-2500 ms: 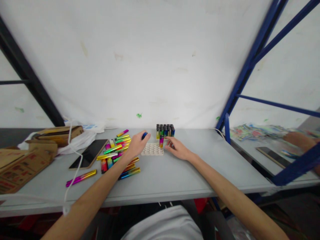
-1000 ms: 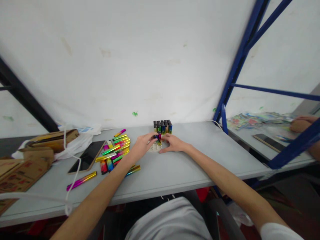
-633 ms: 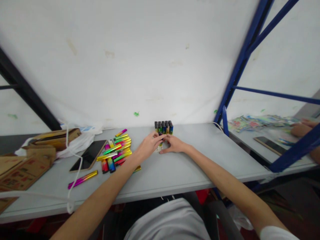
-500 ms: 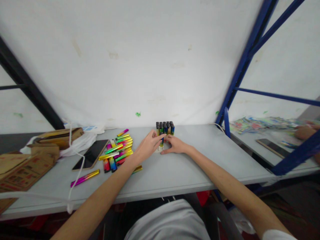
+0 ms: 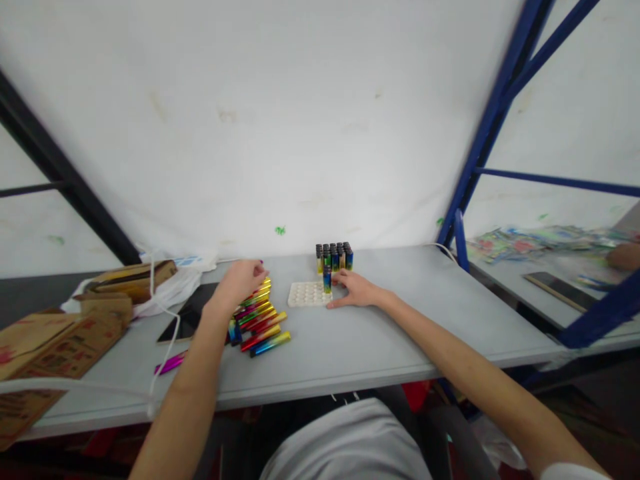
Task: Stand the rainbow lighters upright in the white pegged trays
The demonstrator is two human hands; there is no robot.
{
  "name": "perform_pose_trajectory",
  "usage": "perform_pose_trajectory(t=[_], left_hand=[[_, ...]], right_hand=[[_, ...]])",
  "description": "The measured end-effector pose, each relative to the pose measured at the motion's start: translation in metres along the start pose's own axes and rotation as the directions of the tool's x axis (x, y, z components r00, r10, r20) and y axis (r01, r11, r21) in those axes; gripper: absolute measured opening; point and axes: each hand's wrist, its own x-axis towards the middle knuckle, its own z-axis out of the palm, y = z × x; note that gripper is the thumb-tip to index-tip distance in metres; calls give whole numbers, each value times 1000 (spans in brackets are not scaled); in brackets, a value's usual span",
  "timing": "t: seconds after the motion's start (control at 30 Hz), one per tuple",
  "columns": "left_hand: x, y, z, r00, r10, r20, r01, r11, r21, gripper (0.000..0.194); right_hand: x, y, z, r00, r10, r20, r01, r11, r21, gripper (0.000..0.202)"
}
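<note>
A white tray (image 5: 305, 295) with rows of round holes lies on the table, and one lighter (image 5: 327, 280) stands upright at its right end. My right hand (image 5: 357, 291) is at that end, thumb by the near corner and fingers by the far corner, gripping the tray beside the lighter. To the left, my left hand (image 5: 240, 285) is over a pile of shiny coloured lighters (image 5: 263, 328). Its fingers are closed at the pile's far end, where a purple lighter tip (image 5: 261, 262) shows; the fingers hide most of that lighter.
Several upright lighters (image 5: 334, 256) stand in a block behind the tray. A dark phone (image 5: 185, 320), white cord and cardboard box (image 5: 85, 340) are at left. A blue metal frame (image 5: 477, 147) rises at right; beyond it are another phone (image 5: 560, 290) and another person's hand (image 5: 625, 257).
My left hand has moved left from the tray to the lighter pile, uncovering the tray and the lighter standing on it. My right hand stays at the tray's right end.
</note>
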Motion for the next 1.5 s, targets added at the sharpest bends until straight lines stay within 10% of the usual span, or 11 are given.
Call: perform_pose_trajectory(t=[0.23,0.47,0.83,1.2,1.5], left_hand=[[-7,-39,-24,945,-143,295,154,988,-13,34],[-7,-43,-23,941,-93,324,111,993,-37,21],[-6,8,-30,970,-136,-204,84,966,-245,38],[-9,37,-17,962,-271,-24,49,258,-965,45],[-12,53,-15,984,-126,129,150,173,-974,37]], right_hand=[[1,0,0,1000,6,2,-6,1000,-23,73],[2,1,1,1000,-8,18,9,999,-39,73],[1,0,-2,999,-10,30,12,998,-59,71],[0,1,-1,999,-1,38,3,998,-65,75],[0,3,1,999,-34,28,35,998,-54,73]])
